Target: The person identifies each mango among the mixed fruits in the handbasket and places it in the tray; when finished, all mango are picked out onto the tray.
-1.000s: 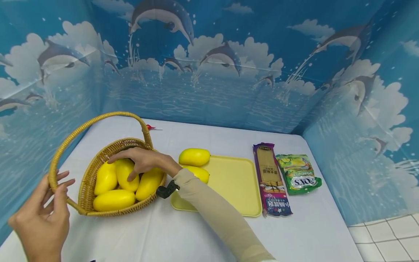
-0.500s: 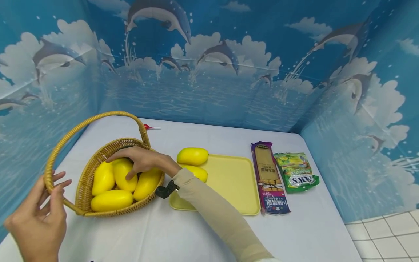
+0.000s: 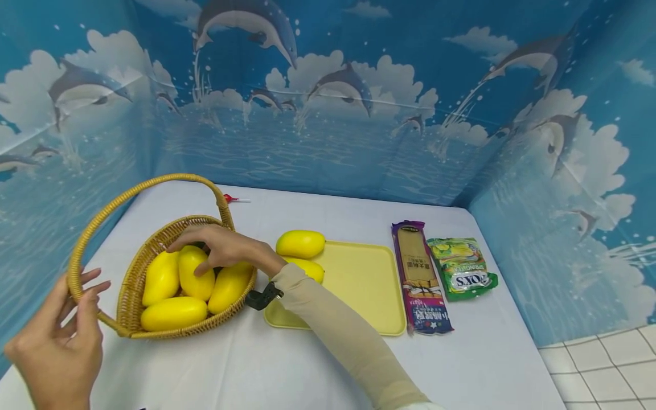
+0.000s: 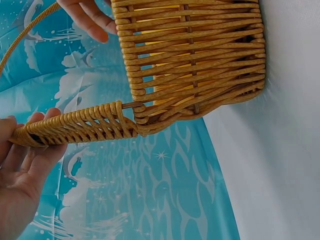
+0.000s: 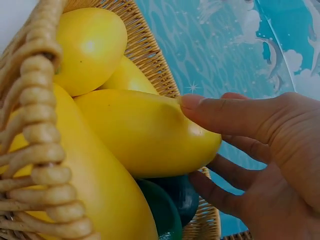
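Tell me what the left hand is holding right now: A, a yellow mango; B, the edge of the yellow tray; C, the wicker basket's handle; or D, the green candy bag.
C: the left hand grips the basket handle where it meets the wicker basket, while the right hand is in the basket on a yellow mango.

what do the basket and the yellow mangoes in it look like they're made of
Basket: woven wicker or rattan, matte tan; strands wrap its rim and handle. Mangoes: likely plastic replicas, uniformly yellow, smooth and slightly glossy, though real fruit can't be excluded.
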Demonstrator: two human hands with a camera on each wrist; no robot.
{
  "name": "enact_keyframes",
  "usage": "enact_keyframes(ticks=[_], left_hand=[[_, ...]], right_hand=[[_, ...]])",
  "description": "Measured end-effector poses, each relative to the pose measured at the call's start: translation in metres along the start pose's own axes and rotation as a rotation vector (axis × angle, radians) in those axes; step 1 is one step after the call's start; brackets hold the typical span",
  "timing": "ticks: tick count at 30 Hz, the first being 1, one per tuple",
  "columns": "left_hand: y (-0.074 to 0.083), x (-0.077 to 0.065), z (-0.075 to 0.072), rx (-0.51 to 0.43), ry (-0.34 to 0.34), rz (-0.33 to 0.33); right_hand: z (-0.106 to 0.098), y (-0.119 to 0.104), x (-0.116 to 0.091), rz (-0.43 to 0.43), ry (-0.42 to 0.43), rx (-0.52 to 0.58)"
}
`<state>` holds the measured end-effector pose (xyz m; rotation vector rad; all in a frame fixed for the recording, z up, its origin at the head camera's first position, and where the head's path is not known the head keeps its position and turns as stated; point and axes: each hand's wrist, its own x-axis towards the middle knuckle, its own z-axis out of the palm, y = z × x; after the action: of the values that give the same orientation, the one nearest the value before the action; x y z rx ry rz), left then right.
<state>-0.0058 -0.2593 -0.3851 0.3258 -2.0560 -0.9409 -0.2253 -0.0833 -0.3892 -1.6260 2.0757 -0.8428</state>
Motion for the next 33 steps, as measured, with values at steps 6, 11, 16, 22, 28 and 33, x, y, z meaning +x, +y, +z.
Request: enact_keyframes(ticks=[6, 11, 16, 22, 28, 33], left_hand=[[-0.001, 0.000, 0.000, -0.004, 0.004, -0.001], [0.000, 0.000, 0.000, -0.001, 0.003, -0.014], [-0.001, 0.000, 0.000, -0.013, 0.005, -0.011], [-0.004, 0.000, 0.000, -0.012, 0.007, -0.004], [-0.003, 0.001, 0.001, -0.025, 0.001, 0.000], [-0.002, 0.002, 0.001, -0.011, -0.001, -0.005]], right_hand=[[0.001, -0.002, -0.003, -0.040, 0.043, 0.018], [-0.001, -0.003, -0.007, -0.017, 0.012, -0.013], [-0.002, -0.001, -0.013, 0.020, -0.022, -0.026], [-0.003, -0.001, -0.021, 0.010, 0.002, -0.055], [-0.007, -0.003, -0.037, -0.016, 0.075, -0.054], [-0.010, -0.006, -0.050, -0.001, 0.117, -0.071]])
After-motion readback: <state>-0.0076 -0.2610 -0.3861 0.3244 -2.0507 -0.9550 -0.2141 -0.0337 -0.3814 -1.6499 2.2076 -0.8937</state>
